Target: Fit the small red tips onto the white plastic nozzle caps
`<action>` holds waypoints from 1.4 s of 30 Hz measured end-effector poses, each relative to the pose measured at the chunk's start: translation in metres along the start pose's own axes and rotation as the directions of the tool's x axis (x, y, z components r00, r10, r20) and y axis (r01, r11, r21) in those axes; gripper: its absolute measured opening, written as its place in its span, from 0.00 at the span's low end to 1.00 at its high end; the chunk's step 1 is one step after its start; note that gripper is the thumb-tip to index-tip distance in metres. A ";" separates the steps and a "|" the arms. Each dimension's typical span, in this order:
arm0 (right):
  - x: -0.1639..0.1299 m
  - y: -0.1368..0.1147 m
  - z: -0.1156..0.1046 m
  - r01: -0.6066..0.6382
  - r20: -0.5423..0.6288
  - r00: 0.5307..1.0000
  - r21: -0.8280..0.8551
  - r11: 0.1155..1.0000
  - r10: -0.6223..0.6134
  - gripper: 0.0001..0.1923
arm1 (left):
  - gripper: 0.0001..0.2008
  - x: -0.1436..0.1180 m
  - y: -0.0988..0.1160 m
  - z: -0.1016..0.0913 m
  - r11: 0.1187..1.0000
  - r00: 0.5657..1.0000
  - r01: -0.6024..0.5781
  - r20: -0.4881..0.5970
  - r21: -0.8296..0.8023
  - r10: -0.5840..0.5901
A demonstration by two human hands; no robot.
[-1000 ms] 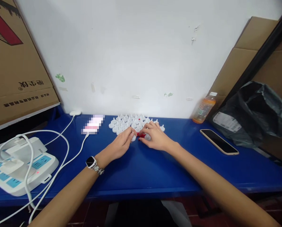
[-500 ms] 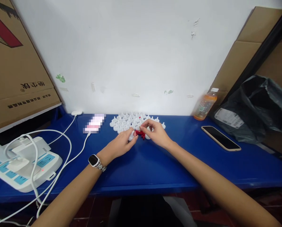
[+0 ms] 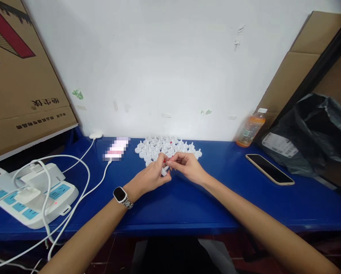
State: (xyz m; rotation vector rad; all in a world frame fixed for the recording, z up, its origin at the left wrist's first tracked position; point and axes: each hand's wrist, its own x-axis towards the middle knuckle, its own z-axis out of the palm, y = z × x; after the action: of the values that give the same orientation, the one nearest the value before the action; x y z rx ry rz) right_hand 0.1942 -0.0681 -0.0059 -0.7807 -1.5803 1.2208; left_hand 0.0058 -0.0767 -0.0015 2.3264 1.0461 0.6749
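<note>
Two hands [image 3: 170,172] on one white cap [image 3: 164,171]

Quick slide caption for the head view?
Both hands, left hand and right hand, pinch one small white piece before a cluster of white pieces on a blue table.

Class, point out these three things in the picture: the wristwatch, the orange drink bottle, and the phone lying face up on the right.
wristwatch [image 3: 120,194], head view, on its dark face.
orange drink bottle [image 3: 249,131], head view, on its label.
phone [image 3: 270,174], head view, on its dark screen.
</note>
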 end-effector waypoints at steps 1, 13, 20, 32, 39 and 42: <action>0.000 0.000 0.000 -0.006 0.013 1.000 0.010 1.000 0.006 0.17 | 0.11 0.000 0.000 -0.001 1.000 1.000 -0.007 0.000 -0.014 0.007; 0.006 -0.003 -0.002 0.031 -0.014 0.999 -0.218 0.975 -0.035 0.16 | 0.21 0.006 -0.012 -0.010 0.999 0.992 -0.054 -0.111 0.010 0.054; 0.004 -0.007 -0.012 0.095 0.139 0.990 -0.621 0.778 -0.010 0.05 | 0.09 0.004 -0.053 -0.041 0.960 0.964 -0.016 -0.251 0.281 0.089; 0.055 -0.010 0.010 0.167 0.174 0.984 -0.879 0.446 -0.025 0.08 | 0.18 0.002 -0.057 -0.035 0.941 0.980 0.053 -0.197 0.334 0.014; 0.070 -0.006 0.018 0.079 0.124 0.992 -0.706 0.704 0.013 0.05 | 0.18 0.001 -0.050 -0.036 0.934 0.964 0.041 -0.259 0.355 0.056; 0.058 -0.011 0.017 0.028 0.066 0.998 -0.515 0.857 0.007 0.08 | 0.16 0.002 -0.045 -0.033 0.940 0.964 -0.010 -0.248 0.342 0.100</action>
State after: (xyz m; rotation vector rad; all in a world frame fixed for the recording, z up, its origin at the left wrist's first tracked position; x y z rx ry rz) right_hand 0.1594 -0.0258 0.0213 -1.0736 -2.0002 0.8165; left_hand -0.0374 -0.0414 -0.0036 2.6195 1.3059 0.9061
